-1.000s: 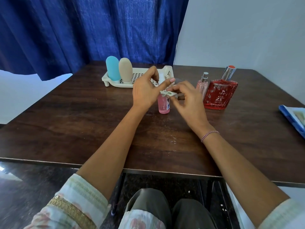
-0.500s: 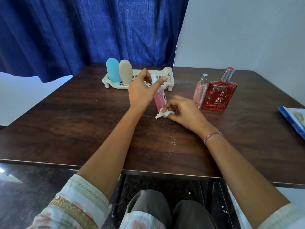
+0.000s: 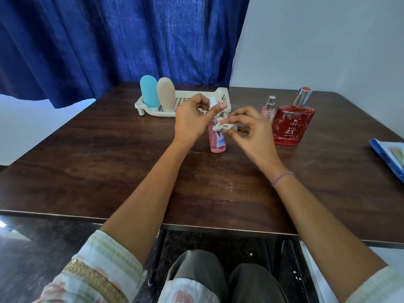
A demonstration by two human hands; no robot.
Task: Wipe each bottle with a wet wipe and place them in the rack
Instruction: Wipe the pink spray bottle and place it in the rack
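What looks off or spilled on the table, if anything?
Nothing spilled or toppled. Only oddity: whitish flecks on the table, on the near side of the pink bottle, like dried residue. What they are I cannot tell.

The right hand (image 3: 251,132) rose off the table (image 3: 109,171), where half a second earlier it had rested with the wet wipe (image 3: 223,127) at the near foot of the pink bottle (image 3: 217,141). It carried the wipe up to the bottle's shoulder, close to where it had been a second earlier.
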